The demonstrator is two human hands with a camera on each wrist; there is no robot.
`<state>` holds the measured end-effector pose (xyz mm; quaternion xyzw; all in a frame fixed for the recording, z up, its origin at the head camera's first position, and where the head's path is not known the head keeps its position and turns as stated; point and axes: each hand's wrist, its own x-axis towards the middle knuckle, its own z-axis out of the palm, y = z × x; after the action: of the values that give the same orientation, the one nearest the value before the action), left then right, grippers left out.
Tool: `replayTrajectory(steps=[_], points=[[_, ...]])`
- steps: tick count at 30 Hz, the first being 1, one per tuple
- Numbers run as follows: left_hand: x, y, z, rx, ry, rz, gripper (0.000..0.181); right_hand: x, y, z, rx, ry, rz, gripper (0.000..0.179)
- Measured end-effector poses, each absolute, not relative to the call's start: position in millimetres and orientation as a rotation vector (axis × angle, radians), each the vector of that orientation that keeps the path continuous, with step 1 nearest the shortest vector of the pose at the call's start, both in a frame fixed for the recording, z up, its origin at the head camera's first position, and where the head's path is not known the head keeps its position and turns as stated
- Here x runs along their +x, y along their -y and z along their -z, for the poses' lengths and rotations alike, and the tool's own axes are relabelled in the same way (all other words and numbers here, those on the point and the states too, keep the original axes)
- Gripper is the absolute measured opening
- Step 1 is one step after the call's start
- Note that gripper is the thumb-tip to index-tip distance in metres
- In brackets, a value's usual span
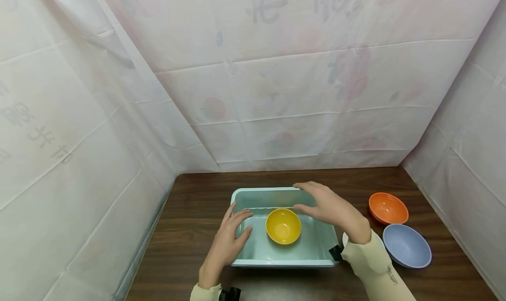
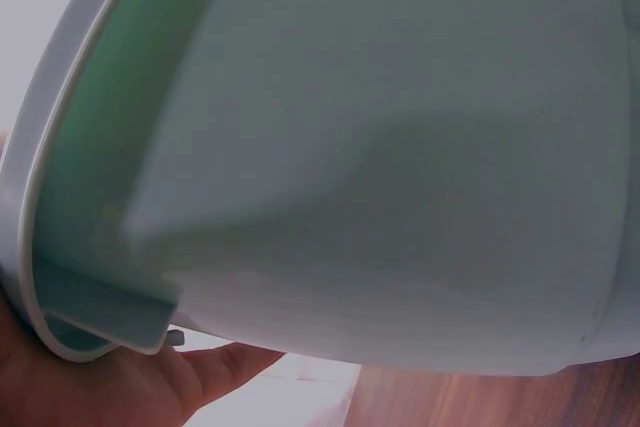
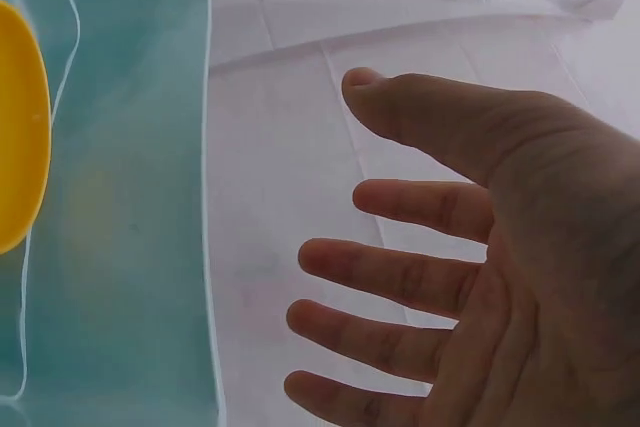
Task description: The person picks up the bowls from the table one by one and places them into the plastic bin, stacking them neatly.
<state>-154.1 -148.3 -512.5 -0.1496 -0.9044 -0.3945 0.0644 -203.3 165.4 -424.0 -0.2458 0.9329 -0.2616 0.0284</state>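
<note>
A pale green rectangular basin (image 1: pixel 253 262) stands on the table, and a yellow bowl (image 1: pixel 283 226) sits inside it. My left hand (image 1: pixel 227 239) is at the basin's left rim, its fingers spread and lightly bent; the left wrist view shows it right beside the rim corner and outer wall (image 2: pixel 400 247). Above the basin's far right part, my right hand (image 1: pixel 322 201) hovers with thumb and fingers apart. Nothing lies in its palm in the right wrist view, where the yellow bowl (image 3: pixel 20 127) appears at the left edge.
Right of the basin, an orange bowl (image 1: pixel 388 208) and a blue bowl (image 1: pixel 407 246) stand on the dark wooden table (image 1: pixel 189 217). A white dish (image 1: pixel 345 239) is mostly hidden under my right forearm. White sheets (image 1: pixel 276 94) hang behind and at both sides.
</note>
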Motion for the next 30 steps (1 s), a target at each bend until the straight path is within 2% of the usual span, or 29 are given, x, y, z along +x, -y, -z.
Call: replayTrajectory(steps=[19, 30], points=[[-154.1, 149.0, 513.4, -0.460, 2.730, 1.160, 0.035, -185.2, -220.7, 439.3, -0.663, -3.099, 0.874, 0.050], [-153.7, 148.2, 513.1, -0.463, 2.734, 1.158, 0.035, -183.6, -247.0, 452.7, -0.521, -3.153, 0.840, 0.053]])
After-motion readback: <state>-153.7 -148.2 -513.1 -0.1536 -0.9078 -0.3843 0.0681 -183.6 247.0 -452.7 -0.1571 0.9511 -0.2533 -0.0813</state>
